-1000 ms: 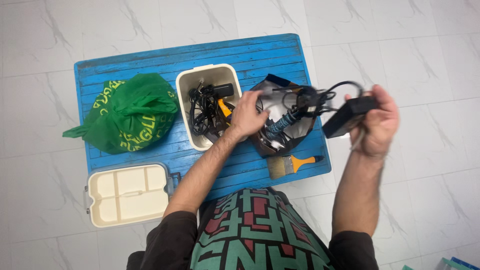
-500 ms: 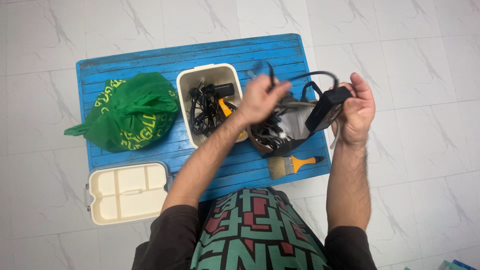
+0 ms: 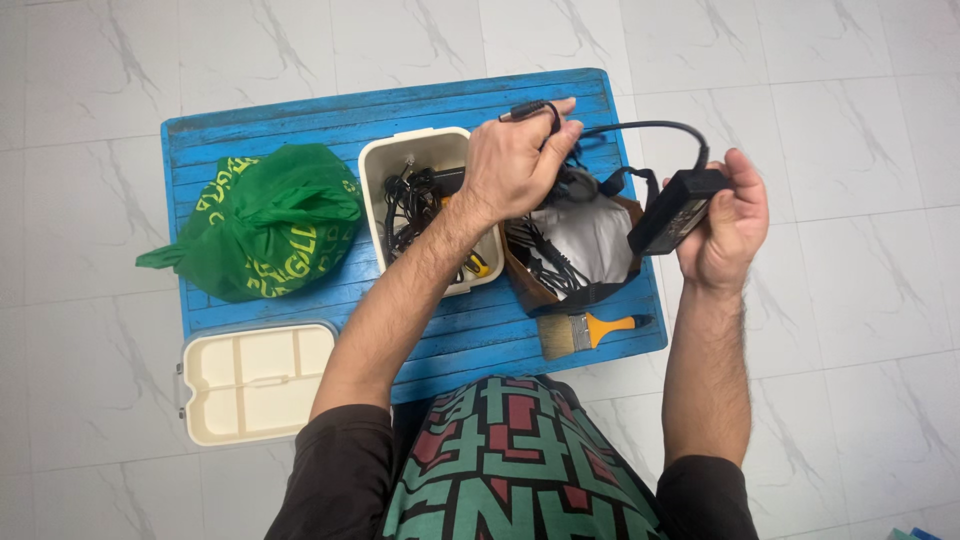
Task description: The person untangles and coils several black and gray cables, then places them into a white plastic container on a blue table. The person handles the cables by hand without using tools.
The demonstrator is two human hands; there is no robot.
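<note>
My right hand (image 3: 728, 222) grips a black power adapter brick (image 3: 676, 210) above the right edge of the blue slatted table (image 3: 300, 125). Its black cable (image 3: 640, 128) arcs left to my left hand (image 3: 515, 165), which pinches the cable's plug end above the table's far side. Under both hands lies an open brown bag (image 3: 578, 250) with a pale lining and more black cables in it. A cream box (image 3: 425, 205) left of the bag holds tangled black cords and something orange.
A green plastic bag (image 3: 265, 220) sits on the table's left. A paintbrush (image 3: 585, 328) with an orange handle lies near the front edge. A cream compartment lid (image 3: 255, 380) rests at the table's front left corner. White marble floor surrounds the table.
My left hand rose out of the brown bag and moved toward the far side, drawing the cable end up. My right hand brought the adapter inward, then held it over the bag's right side.
</note>
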